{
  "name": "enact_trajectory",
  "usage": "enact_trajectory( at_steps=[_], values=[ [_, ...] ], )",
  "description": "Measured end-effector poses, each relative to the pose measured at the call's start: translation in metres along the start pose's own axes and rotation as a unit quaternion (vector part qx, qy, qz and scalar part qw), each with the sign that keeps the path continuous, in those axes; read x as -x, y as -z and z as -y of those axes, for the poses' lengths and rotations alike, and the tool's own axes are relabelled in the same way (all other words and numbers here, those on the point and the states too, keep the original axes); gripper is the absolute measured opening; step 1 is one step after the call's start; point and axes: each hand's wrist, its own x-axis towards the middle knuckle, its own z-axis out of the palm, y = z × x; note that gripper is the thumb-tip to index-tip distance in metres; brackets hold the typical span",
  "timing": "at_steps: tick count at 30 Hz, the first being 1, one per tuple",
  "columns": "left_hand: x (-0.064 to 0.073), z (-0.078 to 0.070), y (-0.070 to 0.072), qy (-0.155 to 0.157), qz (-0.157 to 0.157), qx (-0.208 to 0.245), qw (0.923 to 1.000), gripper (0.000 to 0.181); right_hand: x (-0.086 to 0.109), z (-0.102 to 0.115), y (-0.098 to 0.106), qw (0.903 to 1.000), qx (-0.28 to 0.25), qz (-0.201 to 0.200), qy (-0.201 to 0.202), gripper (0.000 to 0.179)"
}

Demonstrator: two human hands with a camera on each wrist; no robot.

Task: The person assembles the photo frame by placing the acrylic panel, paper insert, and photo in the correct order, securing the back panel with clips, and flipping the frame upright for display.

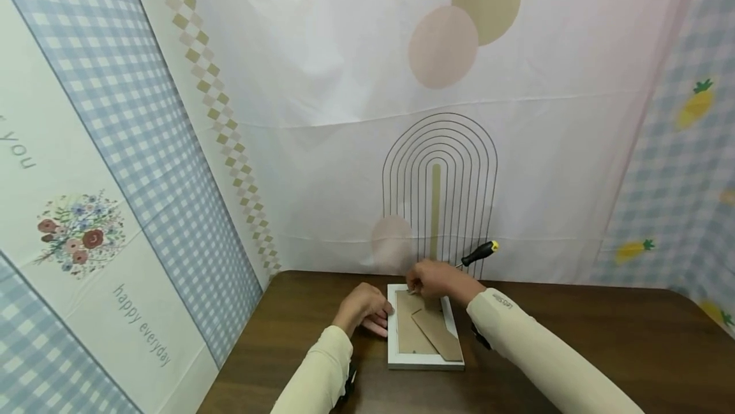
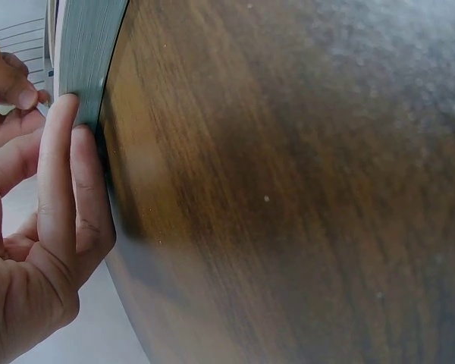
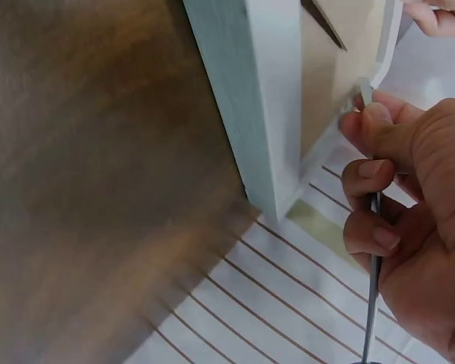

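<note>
A white picture frame point(image 1: 393, 347) lies face down on the table, its brown backing board point(image 1: 407, 331) and slanting easel leg point(image 1: 441, 339) uppermost. My left hand point(image 1: 365, 309) rests at the frame's left side; in the left wrist view its straight fingers point(image 2: 57, 182) press along the side edge. At the far end of the frame, my right hand point(image 1: 434, 278) pinches a small pale tab point(image 3: 365, 91) between thumb and forefinger. Its other fingers curl round the shaft of a screwdriver point(image 3: 373, 296), whose black and yellow handle point(image 1: 480, 253) points up and to the right.
The dark wooden table point(image 1: 551, 337) reaches out on both sides of the frame. Right behind it hangs a pale cloth point(image 1: 321, 197) with printed arches. A blue checked cloth point(image 1: 166, 165) covers the left side, and another with pineapples hangs at the right.
</note>
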Motion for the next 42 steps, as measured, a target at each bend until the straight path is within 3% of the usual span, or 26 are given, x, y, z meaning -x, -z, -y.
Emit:
enact_trajectory(
  at_steps=[6,16,26,32,36,42],
  values=[
    [-0.001,0.002,-0.001,0.004,-0.001,-0.005,1.0,0.012,0.0,-0.005,0.0,0.9996,0.015,-0.007,-0.022,0.025],
    [-0.002,0.003,-0.001,0.007,0.003,-0.003,1.0,0.013,-0.007,0.001,0.0,0.9986,0.049,-0.008,-0.017,0.025],
    [0.0,0.005,-0.001,0.007,-0.001,-0.002,1.0,0.011,-0.018,0.019,0.003,0.9948,0.101,0.007,-0.005,0.025],
    [-0.001,0.004,-0.003,0.002,0.0,-0.004,1.0,0.012,-0.025,0.022,0.006,0.9909,0.129,0.029,-0.026,0.024],
    [-0.003,0.002,-0.003,0.006,-0.008,-0.01,0.9999,0.013,-0.027,0.021,0.011,0.9911,0.114,0.051,-0.045,0.029],
    [-0.004,0.002,-0.001,0.01,-0.012,-0.012,0.9998,0.011,-0.028,0.023,0.014,0.9914,0.121,0.045,-0.021,0.053]
  ],
)
